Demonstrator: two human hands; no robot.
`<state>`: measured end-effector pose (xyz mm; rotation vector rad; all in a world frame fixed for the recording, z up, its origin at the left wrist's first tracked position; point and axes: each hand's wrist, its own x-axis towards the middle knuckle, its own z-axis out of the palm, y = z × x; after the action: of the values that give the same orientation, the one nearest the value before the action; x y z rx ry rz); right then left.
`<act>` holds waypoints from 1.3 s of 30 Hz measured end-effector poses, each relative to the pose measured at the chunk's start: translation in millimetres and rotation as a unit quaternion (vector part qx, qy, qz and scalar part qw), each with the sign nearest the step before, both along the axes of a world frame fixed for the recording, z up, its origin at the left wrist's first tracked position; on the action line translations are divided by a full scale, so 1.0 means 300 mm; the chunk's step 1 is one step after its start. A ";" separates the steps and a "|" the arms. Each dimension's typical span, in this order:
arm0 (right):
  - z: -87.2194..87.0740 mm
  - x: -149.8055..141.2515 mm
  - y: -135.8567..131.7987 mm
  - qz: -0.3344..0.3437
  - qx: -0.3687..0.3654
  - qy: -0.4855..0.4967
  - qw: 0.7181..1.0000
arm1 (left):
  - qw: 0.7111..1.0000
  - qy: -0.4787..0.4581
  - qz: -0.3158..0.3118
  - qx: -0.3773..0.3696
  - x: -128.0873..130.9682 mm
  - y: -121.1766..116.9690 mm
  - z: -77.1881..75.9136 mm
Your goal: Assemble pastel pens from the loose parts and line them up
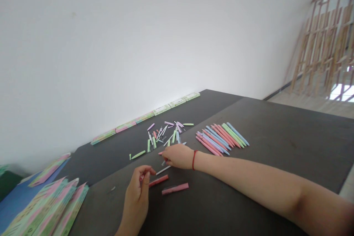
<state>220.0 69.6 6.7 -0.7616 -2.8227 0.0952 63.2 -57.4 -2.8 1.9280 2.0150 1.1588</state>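
head | right fingers [167,152] pinch pink pen piece [160,153] | left fingers [145,170] curled, grip unclear | pink barrel [175,188] nearby

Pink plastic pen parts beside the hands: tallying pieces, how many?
2: one pink plastic pen part beside the left hand, another to its right; the hands may hide more.

Pastel pens [221,139]: smooth plastic, low sheen. Loose pen parts [163,134]: same plastic look; the thin white tubes among them are too small to identify by material. Coral pen barrel [175,188]: smooth, matt plastic. Tabletop [276,143]: dark grey, matt, fine-grained surface. Boxes [177,102]: printed paperboard, slight sheen. Wrist cord [194,160]: red, apparently cloth. Lattice [323,40]: bare wood, rough finish. Wall [110,44]: white, matt, smooth.
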 end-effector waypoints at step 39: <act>0.107 -0.011 -0.142 0.109 -0.011 0.256 0.961 | 0.998 0.052 -0.005 -0.030 0.006 0.016 -0.033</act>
<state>216.6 27.1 38.8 -0.3570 -2.3952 0.3103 65.0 -52.8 -12.6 2.0053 2.0641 1.0022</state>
